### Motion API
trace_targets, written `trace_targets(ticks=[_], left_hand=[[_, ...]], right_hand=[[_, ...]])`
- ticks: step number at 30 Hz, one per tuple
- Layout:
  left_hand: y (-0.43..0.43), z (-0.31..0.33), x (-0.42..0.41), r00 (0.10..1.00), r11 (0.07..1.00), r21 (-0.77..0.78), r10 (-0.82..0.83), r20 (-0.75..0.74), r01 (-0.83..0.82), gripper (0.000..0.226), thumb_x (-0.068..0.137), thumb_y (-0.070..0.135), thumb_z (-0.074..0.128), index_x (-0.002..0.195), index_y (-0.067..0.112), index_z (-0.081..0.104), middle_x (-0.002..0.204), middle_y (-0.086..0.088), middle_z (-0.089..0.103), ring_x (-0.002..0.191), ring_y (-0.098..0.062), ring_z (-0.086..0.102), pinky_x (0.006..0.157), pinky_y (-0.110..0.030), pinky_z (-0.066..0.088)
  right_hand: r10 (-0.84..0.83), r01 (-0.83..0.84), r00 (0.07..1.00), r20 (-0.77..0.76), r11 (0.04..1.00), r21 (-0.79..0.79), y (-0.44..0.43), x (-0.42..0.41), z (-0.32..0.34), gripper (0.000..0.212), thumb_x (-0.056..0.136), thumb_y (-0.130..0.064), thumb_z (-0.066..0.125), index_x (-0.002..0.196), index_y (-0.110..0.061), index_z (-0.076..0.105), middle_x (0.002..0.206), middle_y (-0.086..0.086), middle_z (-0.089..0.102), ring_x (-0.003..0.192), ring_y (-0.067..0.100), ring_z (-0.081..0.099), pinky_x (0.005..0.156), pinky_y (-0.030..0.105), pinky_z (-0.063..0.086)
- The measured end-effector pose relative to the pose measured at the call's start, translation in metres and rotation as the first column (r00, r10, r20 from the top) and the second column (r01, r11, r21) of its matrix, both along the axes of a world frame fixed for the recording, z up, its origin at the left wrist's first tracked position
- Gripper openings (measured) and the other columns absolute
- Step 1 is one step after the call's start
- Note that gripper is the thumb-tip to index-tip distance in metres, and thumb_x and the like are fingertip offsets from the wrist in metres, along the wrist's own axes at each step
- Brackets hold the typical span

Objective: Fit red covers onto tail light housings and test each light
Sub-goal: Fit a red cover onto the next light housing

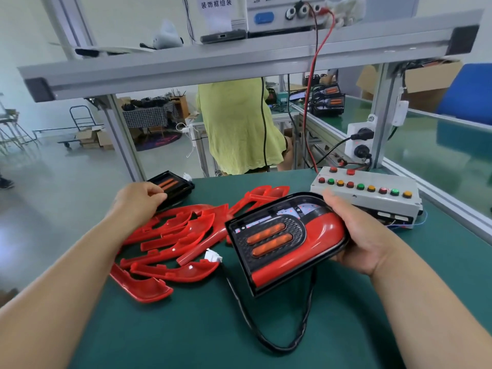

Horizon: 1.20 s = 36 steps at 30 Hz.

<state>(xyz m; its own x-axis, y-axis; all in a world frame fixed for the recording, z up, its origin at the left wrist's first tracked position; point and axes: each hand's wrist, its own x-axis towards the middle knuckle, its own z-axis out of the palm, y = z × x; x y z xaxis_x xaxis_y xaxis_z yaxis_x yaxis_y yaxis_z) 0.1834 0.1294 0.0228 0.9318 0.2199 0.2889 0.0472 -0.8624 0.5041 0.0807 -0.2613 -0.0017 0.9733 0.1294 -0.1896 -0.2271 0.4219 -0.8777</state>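
Fingers (331, 202) of right hand (372, 235) wrap the covered light (279, 235), tilted over the table (186, 328). Left hand (138, 201) grips a bare housing (173, 186) beyond the loose covers (170, 235). Check the cover sits flush all round (plug (214, 255) lies unconnected) before testing at the button box (364, 198).

Green table (186, 328) holding up red covers (181, 235), piling beside left hand (138, 199); black housing (177, 185) lying under left hand; button box (372, 202) sitting behind right hand (364, 235).
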Motion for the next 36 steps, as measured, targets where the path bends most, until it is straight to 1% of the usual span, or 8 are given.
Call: trace_targets(ticks=[3,7,11,18,22,26,30,36], left_hand=[[-0.004,-0.01,0.012,0.999,0.996,0.089,-0.006,-0.031,0.009,0.009,0.094,0.027,0.062,0.093,0.03,0.07,0.104,-0.003,0.071,0.084,-0.02,0.062,0.084,-0.036,0.051],[-0.019,-0.026,0.026,0.975,0.925,0.341,-0.108,-0.194,0.171,0.032,0.098,0.022,0.052,0.127,0.027,0.065,0.131,-0.008,0.061,0.114,-0.03,0.059,0.095,-0.036,0.048],[-0.027,-0.03,0.031,0.951,0.818,0.514,-0.122,-0.283,0.257,0.045,0.093,0.017,0.046,0.131,0.038,0.059,0.14,-0.01,0.049,0.123,-0.038,0.05,0.103,-0.041,0.043],[-0.037,-0.011,0.031,0.908,0.871,0.372,-0.169,-0.384,0.32,0.032,0.091,0.012,0.065,0.121,0.022,0.067,0.119,-0.001,0.069,0.114,-0.022,0.06,0.102,-0.039,0.044],[-0.057,0.002,0.007,0.963,0.948,0.175,-0.269,-0.008,0.266,0.031,0.096,0.012,0.059,0.125,0.02,0.066,0.115,-0.004,0.065,0.106,-0.025,0.059,0.091,-0.037,0.045],[-0.102,0.022,-0.044,0.866,0.904,-0.075,-0.377,0.33,0.422,0.032,0.096,0.018,0.059,0.123,0.034,0.066,0.104,0.017,0.057,0.092,-0.001,0.053,0.08,-0.013,0.037],[-0.143,0.031,-0.095,0.752,0.811,-0.024,-0.531,0.39,0.585,0.033,0.096,0.014,0.061,0.124,0.029,0.067,0.102,0.019,0.052,0.094,0.007,0.052,0.08,0.001,0.034],[-0.158,0.023,-0.127,0.737,0.793,0.038,-0.581,0.346,0.608,0.035,0.094,0.008,0.063,0.126,0.021,0.066,0.098,0.008,0.057,0.097,-0.006,0.057,0.087,-0.012,0.04]], right_hand=[[0.004,-0.005,1.0,-0.008,1.0,-0.021,0.002,-0.001,0.001,0.046,0.093,-0.056,0.052,0.078,-0.025,0.082,0.088,0.008,0.078,0.071,0.02,0.075,0.057,0.034,0.059],[-0.008,0.007,1.0,-0.025,0.999,-0.031,0.003,-0.003,0.003,0.045,0.092,-0.055,0.055,0.081,-0.021,0.082,0.091,0.011,0.077,0.072,0.022,0.074,0.061,0.036,0.061],[-0.012,0.011,1.0,-0.027,0.999,-0.054,0.002,-0.004,0.003,0.046,0.093,-0.054,0.055,0.076,-0.021,0.082,0.086,0.011,0.076,0.069,0.022,0.074,0.059,0.035,0.061],[-0.004,0.003,1.0,-0.016,0.998,-0.064,0.004,-0.005,0.005,0.043,0.089,-0.057,0.056,0.08,-0.024,0.082,0.09,0.009,0.077,0.071,0.021,0.074,0.058,0.033,0.059],[-0.01,0.009,1.0,-0.005,0.997,-0.079,0.006,-0.006,0.006,0.046,0.093,-0.058,0.05,0.085,-0.026,0.082,0.095,0.008,0.078,0.077,0.021,0.075,0.061,0.034,0.06],[-0.059,0.057,0.998,-0.032,0.997,-0.054,0.009,-0.005,0.005,0.057,0.099,-0.058,0.04,0.076,-0.028,0.082,0.087,0.006,0.078,0.07,0.019,0.075,0.054,0.033,0.058],[-0.074,0.072,0.997,-0.029,0.996,-0.061,0.012,-0.005,0.004,0.051,0.1,-0.051,0.046,0.075,-0.023,0.081,0.085,0.007,0.077,0.064,0.02,0.073,0.05,0.032,0.056],[-0.066,0.067,0.998,0.011,0.994,-0.09,0.014,-0.007,0.005,0.039,0.1,-0.043,0.05,0.085,-0.018,0.077,0.084,0.009,0.077,0.063,0.02,0.072,0.051,0.03,0.058]])
